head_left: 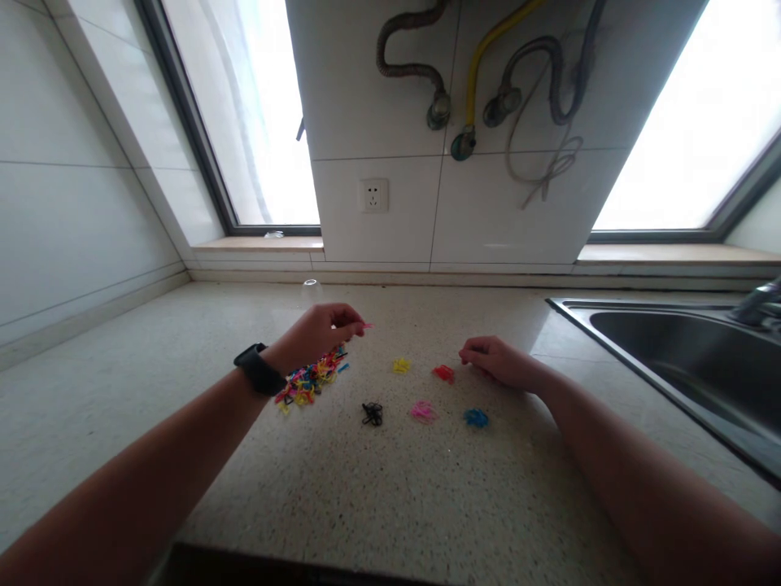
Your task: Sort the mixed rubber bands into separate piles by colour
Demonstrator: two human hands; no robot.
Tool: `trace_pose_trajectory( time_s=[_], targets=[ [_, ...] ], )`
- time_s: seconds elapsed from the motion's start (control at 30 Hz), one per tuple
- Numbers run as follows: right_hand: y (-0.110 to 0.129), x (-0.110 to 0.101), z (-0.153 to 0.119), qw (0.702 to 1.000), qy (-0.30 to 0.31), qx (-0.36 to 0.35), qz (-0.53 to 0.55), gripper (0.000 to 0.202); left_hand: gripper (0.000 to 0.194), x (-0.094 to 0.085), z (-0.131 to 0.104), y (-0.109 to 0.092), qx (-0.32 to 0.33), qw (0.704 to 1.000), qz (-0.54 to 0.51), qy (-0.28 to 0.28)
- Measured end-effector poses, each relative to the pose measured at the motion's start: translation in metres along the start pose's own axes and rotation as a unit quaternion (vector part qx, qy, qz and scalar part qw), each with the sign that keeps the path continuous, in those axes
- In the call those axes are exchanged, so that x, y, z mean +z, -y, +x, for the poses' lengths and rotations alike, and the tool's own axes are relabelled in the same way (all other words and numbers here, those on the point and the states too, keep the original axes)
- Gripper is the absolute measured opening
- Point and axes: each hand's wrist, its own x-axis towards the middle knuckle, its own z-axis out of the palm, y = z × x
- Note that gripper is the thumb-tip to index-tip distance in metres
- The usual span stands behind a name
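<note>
My left hand [329, 330] pinches a small pink band [368, 325] above the counter, just over a mixed heap of coloured bands [311, 380]. To the right lie small sorted piles: yellow [401, 366], red [443, 373], black [372, 413], pink [423, 411] and blue [476, 417]. My right hand [494, 359] rests on the counter right of the red pile, its fingers curled together; whether anything is between them is too small to tell.
Behind my left hand a clear cup [311, 291] stands on the speckled counter [390, 496]. A steel sink [671, 358] with a faucet [760, 303] is at the right. The tiled wall [378, 236] bounds the back.
</note>
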Motion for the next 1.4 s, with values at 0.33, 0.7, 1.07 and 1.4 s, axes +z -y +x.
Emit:
trace_pose_trajectory(
  time_s=[0.33, 0.7, 1.07, 1.4],
  targets=[
    [0.004, 0.0, -0.002, 1.0, 0.006, 0.006, 0.003, 0.04, 0.029, 0.051, -0.027, -0.072, -0.054, 0.929, -0.358, 0.08],
    [0.008, 0.001, -0.003, 1.0, 0.004, 0.014, 0.003, 0.035, 0.016, 0.076, -0.04, -0.066, 0.08, 0.996, -0.032, 0.036],
    [0.008, 0.001, -0.002, 1.0, 0.003, 0.018, 0.002, 0.033, 0.014, 0.095, -0.046, -0.053, 0.195, 0.952, 0.228, 0.06],
    [0.004, 0.001, -0.002, 1.0, 0.006, 0.015, 0.008, 0.033, 0.014, 0.096, -0.045, -0.05, 0.199, 0.949, 0.239, 0.051]
  ],
)
